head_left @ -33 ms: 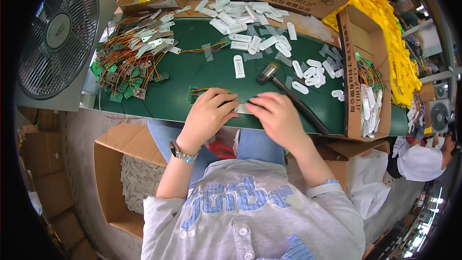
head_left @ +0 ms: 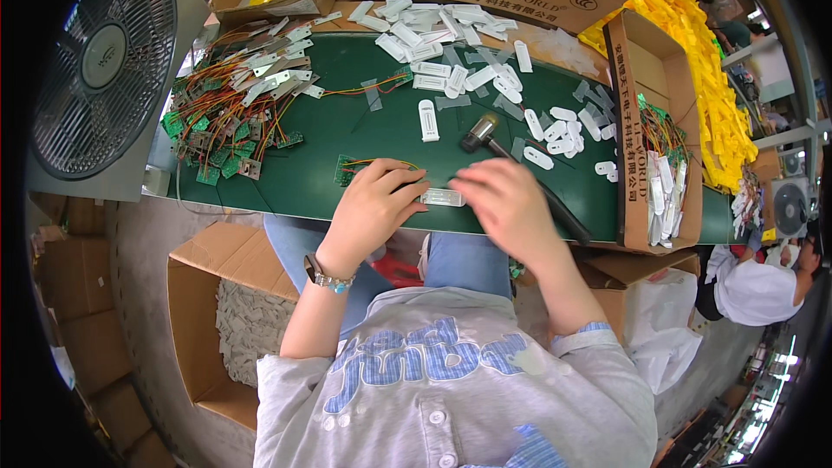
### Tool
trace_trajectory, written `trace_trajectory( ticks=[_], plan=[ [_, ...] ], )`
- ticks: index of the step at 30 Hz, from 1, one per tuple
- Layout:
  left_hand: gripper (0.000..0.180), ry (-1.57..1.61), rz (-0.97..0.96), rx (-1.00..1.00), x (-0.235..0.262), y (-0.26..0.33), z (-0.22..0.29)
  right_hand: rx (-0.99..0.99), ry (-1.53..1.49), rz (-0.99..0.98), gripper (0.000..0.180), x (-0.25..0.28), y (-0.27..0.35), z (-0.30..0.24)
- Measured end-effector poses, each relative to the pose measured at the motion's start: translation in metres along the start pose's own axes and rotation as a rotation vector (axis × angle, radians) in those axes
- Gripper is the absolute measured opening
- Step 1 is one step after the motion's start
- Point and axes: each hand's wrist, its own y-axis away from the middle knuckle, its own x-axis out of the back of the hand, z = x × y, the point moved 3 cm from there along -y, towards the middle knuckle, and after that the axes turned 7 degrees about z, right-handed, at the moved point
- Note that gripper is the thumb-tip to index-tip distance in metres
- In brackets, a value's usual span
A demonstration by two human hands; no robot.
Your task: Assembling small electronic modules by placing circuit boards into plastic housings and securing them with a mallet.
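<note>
Near the front edge of the green table, my left hand [head_left: 379,197] is closed, its fingertips pinching the left end of a small white plastic housing [head_left: 444,198]. A green circuit board [head_left: 344,170] with red and yellow wires lies just beyond that hand, the wires running behind its fingers. Slightly smeared by motion, my right hand [head_left: 507,205] hovers by the housing's right end; whether its fingertips hold anything is hidden. A hammer [head_left: 482,133] rests beyond my right hand, its black handle passing partly behind it. One white plastic cover [head_left: 429,120] lies singly farther up the table.
Wired circuit boards [head_left: 234,134] with metal plates are heaped at left, beside a fan [head_left: 104,61]. White plastic covers [head_left: 425,43] and oval pieces [head_left: 563,134] are spread across the back and right. An open cardboard box [head_left: 630,121] stands at right; another box [head_left: 234,251] sits below the table.
My right hand has shifted slightly right and away from me, uncovering more of the white housing. My left hand keeps its place.
</note>
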Motion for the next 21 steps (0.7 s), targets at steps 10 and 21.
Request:
trace_trajectory(
  ticks=[10,21],
  plan=[
    [0.029,0.015,0.022,-0.001,-0.002,-0.001,-0.001,-0.651,0.474,-0.102,0.020,0.046,-0.007,0.224],
    [0.027,0.010,0.012,0.013,-0.002,0.004,-0.002,-0.785,0.486,-0.061,0.030,0.031,-0.019,0.276]
  ],
)
